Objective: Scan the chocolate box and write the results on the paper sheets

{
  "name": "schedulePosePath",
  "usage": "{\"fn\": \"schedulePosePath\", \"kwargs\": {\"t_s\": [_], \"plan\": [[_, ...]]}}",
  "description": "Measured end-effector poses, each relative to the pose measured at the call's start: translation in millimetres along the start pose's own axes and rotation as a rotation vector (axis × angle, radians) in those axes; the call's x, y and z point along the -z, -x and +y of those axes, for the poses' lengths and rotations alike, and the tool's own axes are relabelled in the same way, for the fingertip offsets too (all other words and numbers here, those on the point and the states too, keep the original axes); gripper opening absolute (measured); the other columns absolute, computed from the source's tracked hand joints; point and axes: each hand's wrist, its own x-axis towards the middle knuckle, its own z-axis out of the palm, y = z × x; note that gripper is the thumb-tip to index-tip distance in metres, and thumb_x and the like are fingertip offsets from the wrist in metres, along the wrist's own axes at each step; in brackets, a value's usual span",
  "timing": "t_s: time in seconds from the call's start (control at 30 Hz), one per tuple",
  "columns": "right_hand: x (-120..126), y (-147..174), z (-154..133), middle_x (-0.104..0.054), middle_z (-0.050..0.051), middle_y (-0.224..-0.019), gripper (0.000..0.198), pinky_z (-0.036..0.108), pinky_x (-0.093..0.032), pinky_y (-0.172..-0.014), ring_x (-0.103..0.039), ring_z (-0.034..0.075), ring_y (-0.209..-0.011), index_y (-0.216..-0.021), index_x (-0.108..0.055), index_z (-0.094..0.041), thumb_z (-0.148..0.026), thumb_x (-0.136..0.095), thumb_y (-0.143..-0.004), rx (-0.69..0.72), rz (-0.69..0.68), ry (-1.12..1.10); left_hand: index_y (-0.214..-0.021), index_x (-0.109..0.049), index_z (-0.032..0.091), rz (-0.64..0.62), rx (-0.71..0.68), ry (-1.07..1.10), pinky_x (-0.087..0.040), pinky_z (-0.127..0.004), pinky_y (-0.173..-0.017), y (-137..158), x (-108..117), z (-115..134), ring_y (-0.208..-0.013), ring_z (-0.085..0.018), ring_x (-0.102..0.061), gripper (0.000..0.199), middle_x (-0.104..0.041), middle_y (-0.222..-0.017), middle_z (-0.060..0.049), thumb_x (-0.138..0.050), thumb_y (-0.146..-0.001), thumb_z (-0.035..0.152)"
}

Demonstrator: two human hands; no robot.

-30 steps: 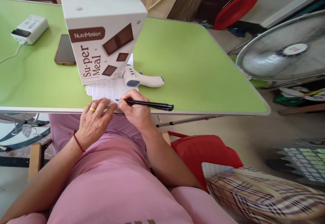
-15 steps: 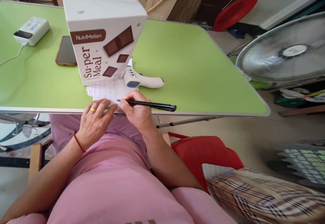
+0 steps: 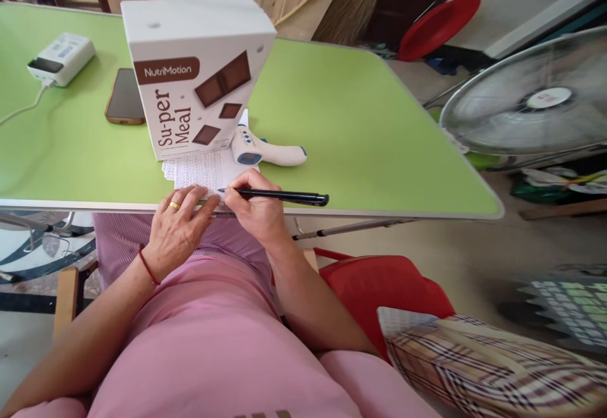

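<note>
From where I stand, the person's right hand (image 3: 258, 208) is curled at the near edge of the table (image 3: 341, 121), thumb and fingers pinched together on a pen (image 3: 298, 198). The forearm slants in from below, and the pen leans low, its back end pointing off to the right. Its tip is at the sheets of paper (image 3: 202, 170); I can't tell whether it touches them. The left hand (image 3: 176, 234) lies palm down over the near end of the paper, fingers slightly bent and close together, thumb set apart and reaching toward the pen tip. A gold ring (image 3: 175, 205) circles one finger, and a thin red cord (image 3: 148, 266) rings the wrist.

The pen is black, slim and glossy. The paper is white and thin, covered in rows of small handwriting too tiny to read, its left edges slightly staggered. On its far part stands a white cardboard box (image 3: 173, 105), upright, sharp-cornered, printed with brown rectangles. Just beside the box, a smooth white plastic thermometer (image 3: 279, 154) with blue trim lies on its side, partly over the paper. The tabletop is flat, smooth green with a pale rim. A dark-faced phone (image 3: 124, 97) with rounded corners lies at the box's left.
</note>
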Motion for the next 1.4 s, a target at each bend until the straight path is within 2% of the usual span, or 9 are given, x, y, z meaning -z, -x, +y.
{"fn": "schedulePosePath", "kwargs": {"t_s": [0.37, 0.63, 0.97, 1.23, 1.4], "plan": [[-3, 0, 2, -0.052, -0.006, -0.056, 0.015, 0.022, -0.044, -0.054, -0.049, 0.009, -0.051, -0.067, -0.049, -0.022, -0.019, -0.055, -0.08, 0.069, 0.061, -0.026, -0.121, -0.062, 0.017, 0.007, -0.004, -0.012, -0.046, -0.037, -0.096, 0, -1, -1, -0.111, -0.025, -0.058, 0.029, -0.067, -0.117, -0.011, -0.054, -0.095, 0.024], [9, 0, 2, -0.055, -0.006, -0.056, 0.013, 0.021, -0.043, -0.051, -0.049, 0.009, -0.05, -0.067, -0.053, -0.022, -0.02, -0.057, -0.079, 0.043, 0.096, -0.061, -0.121, -0.063, 0.018, 0.012, 0.0, -0.009, -0.044, -0.037, -0.097, 0, -1, -1, -0.111, -0.024, -0.058, 0.028, -0.066, -0.117, -0.011, -0.054, -0.095, 0.027], [1, 3, 8, -0.056, -0.006, -0.057, 0.013, 0.021, -0.045, -0.054, -0.051, 0.009, -0.051, -0.07, -0.055, -0.022, -0.021, -0.058, -0.082, 0.082, 0.059, -0.06, -0.12, -0.063, 0.018, 0.016, 0.006, -0.021, -0.045, -0.036, -0.095, 0, -1, 0, -0.11, -0.024, -0.058, 0.028, -0.067, -0.116, -0.011, -0.055, -0.095, 0.027], [2, 3, 7, -0.056, -0.006, -0.057, 0.013, 0.022, -0.044, -0.054, -0.05, 0.01, -0.051, -0.07, -0.053, -0.023, -0.024, -0.058, -0.082, 0.04, 0.024, -0.035, -0.121, -0.063, 0.019, 0.005, 0.014, -0.023, -0.045, -0.036, -0.096, 0, -1, 0, -0.112, -0.024, -0.058, 0.028, -0.067, -0.116, -0.011, -0.053, -0.096, 0.026], [2, 2, 7, -0.054, -0.006, -0.057, 0.012, 0.021, -0.043, -0.054, -0.05, 0.009, -0.051, -0.07, -0.053, -0.022, -0.022, -0.058, -0.081, 0.063, 0.026, -0.031, -0.122, -0.063, 0.018, 0.002, 0.008, -0.023, -0.044, -0.036, -0.097, 0, 0, 0, -0.112, -0.024, -0.057, 0.029, -0.067, -0.116, -0.011, -0.053, -0.096, 0.026]]}}
